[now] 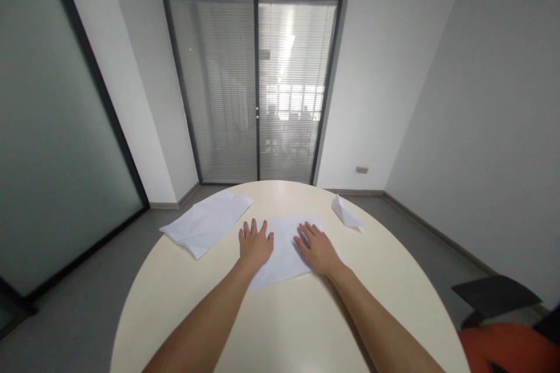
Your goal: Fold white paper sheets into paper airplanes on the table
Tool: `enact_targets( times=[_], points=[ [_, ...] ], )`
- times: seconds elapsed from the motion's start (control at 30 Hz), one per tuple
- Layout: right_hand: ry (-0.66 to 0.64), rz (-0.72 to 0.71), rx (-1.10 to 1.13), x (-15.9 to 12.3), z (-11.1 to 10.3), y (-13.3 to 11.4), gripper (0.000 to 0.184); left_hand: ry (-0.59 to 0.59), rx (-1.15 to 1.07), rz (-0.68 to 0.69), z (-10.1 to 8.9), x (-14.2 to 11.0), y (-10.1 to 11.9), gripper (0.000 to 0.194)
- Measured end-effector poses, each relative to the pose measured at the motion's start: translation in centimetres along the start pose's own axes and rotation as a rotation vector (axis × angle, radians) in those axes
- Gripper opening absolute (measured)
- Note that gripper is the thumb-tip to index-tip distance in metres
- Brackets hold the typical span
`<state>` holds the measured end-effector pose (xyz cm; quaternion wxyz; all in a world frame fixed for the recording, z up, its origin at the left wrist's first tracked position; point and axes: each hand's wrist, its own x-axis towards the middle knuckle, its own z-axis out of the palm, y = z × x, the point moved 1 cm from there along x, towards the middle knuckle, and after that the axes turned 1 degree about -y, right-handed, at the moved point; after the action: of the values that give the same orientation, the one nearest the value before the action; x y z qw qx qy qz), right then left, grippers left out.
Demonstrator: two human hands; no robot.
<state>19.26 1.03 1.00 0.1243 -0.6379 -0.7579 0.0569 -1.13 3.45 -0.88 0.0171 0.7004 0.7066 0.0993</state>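
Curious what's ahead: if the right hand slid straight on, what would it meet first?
Nothing upright, it seems: the right hand would cross the white sheet beneath it, then bare tabletop. The glass panels lie beyond, though depth is unclear.

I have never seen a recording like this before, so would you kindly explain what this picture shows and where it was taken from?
There is no robot here: the bare hands belong to a person wearing a camera on their head, which looks forward and down. This single picture is that view.

On a pale, rounded table lies a white sheet, with the left hand and right hand resting palm down on it. Neither hand grips anything. To the left is some creased white paper; to the right, a smaller folded paper. Beyond the table is a glass partition with blinds.
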Motion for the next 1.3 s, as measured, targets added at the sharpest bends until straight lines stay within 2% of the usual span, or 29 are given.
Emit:
enact_targets(
  times=[0.13,0.37,0.6,0.7,0.83,0.9,1.1,1.3],
  points=[
    [-0.108,0.053,-0.032,0.1,0.8,0.6,0.069,0.001,0.001,0.108,0.0,0.0,0.2,0.054],
    [-0.079,0.143,-0.059,0.7,0.7,2.3,0.066,-0.066,-0.014,0.349,-0.3,-0.8,0.7,0.056],
    [-0.050,0.125,-0.053,0.6,0.5,2.4,0.063,-0.121,-0.079,0.593,-1.1,-1.4,1.0,0.057],
    [-0.018,0.105,-0.051,0.5,0.1,2.1,0.058,-0.136,-0.088,0.571,-1.1,-1.5,1.1,0.055],
    [0.109,0.040,-0.060,0.3,-0.4,1.1,0.049,-0.115,-0.074,0.477,-0.8,-1.5,1.3,0.054],
    [0.127,-0.001,-0.043,0.1,-0.4,0.5,0.051,-0.093,-0.062,0.423,-0.7,-1.5,1.5,0.055],
    [-0.030,-0.012,-0.029,-0.2,0.4,-0.1,0.064,-0.053,-0.032,0.345,-0.6,-1.5,1.8,0.056],
    [-0.063,-0.012,-0.004,0.0,0.5,0.6,0.065,-0.071,-0.052,0.416,-0.8,-1.6,1.7,0.056]
  ],
)
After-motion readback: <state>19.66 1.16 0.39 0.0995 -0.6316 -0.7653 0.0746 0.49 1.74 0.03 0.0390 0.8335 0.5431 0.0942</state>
